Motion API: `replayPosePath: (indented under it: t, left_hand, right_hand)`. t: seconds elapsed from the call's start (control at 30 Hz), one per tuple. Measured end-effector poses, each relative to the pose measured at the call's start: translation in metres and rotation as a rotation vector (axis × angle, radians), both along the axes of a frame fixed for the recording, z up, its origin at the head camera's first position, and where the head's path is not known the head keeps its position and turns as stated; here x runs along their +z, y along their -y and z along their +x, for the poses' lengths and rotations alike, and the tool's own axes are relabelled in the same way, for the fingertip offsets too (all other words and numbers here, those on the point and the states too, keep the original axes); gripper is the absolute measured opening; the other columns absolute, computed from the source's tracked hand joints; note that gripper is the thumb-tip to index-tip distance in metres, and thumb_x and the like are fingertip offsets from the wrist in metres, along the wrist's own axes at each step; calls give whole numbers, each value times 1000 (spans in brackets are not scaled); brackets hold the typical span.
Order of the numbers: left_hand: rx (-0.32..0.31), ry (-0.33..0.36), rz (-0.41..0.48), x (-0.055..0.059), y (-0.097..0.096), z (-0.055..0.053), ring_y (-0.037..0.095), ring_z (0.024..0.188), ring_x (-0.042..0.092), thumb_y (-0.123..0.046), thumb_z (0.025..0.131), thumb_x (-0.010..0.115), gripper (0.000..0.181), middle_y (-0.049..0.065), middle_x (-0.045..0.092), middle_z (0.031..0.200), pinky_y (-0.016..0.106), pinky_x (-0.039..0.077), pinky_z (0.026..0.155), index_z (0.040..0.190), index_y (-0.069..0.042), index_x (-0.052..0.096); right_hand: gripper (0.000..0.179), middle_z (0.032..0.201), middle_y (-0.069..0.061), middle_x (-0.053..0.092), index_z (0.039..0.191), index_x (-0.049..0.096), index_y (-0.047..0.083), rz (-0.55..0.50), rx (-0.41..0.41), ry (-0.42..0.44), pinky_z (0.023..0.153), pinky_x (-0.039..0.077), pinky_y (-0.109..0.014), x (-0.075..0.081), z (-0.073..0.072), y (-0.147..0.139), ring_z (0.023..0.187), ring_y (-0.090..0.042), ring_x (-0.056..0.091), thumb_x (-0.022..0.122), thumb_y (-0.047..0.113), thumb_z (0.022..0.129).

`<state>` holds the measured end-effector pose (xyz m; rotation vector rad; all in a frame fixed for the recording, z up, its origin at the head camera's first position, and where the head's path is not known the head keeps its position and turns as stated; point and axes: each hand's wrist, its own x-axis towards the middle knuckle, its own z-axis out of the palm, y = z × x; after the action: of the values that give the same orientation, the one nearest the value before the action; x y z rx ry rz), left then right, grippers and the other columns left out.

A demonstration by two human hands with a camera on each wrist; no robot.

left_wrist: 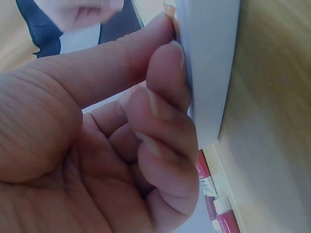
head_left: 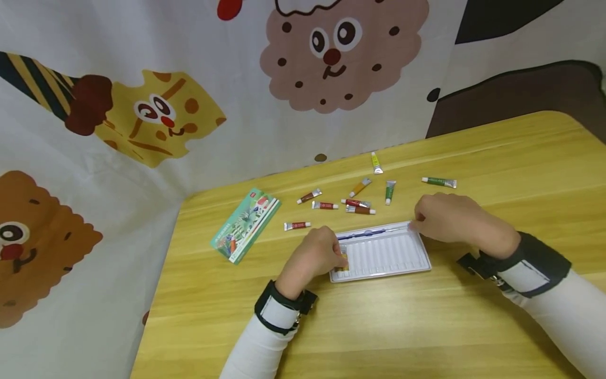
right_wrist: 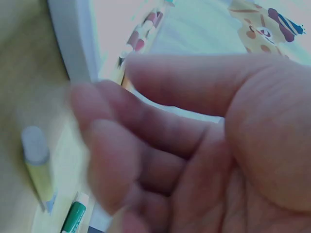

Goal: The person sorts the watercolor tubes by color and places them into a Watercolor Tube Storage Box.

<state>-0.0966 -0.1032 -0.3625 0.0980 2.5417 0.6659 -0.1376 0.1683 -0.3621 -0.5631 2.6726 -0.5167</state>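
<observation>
A white plastic tray (head_left: 384, 255) with ridged slots lies on the wooden table. My left hand (head_left: 316, 252) is at its left end, thumb and fingertips on a yellow-ochre paint tube (head_left: 344, 262) in the leftmost part. In the left wrist view the thumb (left_wrist: 141, 53) and fingers meet at the tray's edge, an ochre bit showing at the thumb tip. A thin blue paintbrush (head_left: 362, 235) lies along the tray's far side. By the tray's right far corner is my right hand (head_left: 452, 216). Its fingers are loosely bent, with nothing seen between thumb and fingers in the right wrist view.
Several paint tubes lie beyond the tray, among them a yellow one (head_left: 376, 163), an orange one (head_left: 361, 187) and a green one (head_left: 439, 182). To the left is a green paint box (head_left: 246, 225). A patterned curtain (head_left: 227, 142) hangs behind the table (head_left: 379, 337).
</observation>
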Motion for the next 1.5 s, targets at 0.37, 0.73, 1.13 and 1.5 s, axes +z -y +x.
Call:
replayPosePath:
  t: [0.37,0.73,1.13,1.5]
  left_hand:
    - [3,18,10,0,0,3,15,56,49,-18,86,89,36,1,54,62,27,35,49,64,-8,62]
    - [1,19,-4,1,-2,2,16,56,50,-19,86,88,35,1,55,64,28,36,50,64,-9,63]
    - [3,17,11,3,-1,2,17,57,51,-19,89,87,34,2,56,65,28,36,51,66,-9,64]
    - [60,-151,64,11,2,0,16,56,51,-21,105,66,20,3,59,71,28,36,51,94,-7,73]
  right_hand:
    - [13,96,-7,67,107,77,5,-109,215,-347,62,48,-35,-11,-59,39,74,-18,56,72,1,95]
    - [24,106,-15,67,120,76,1,0,299,-375,87,57,-46,-13,-90,60,93,-30,64,74,0,96]
    - [13,99,-15,66,108,76,-2,47,236,-317,84,56,-48,-20,-96,61,86,-28,63,70,5,100]
    - [9,100,-10,72,107,72,2,-113,154,-134,79,54,-45,-18,-94,50,81,-23,64,66,5,101]
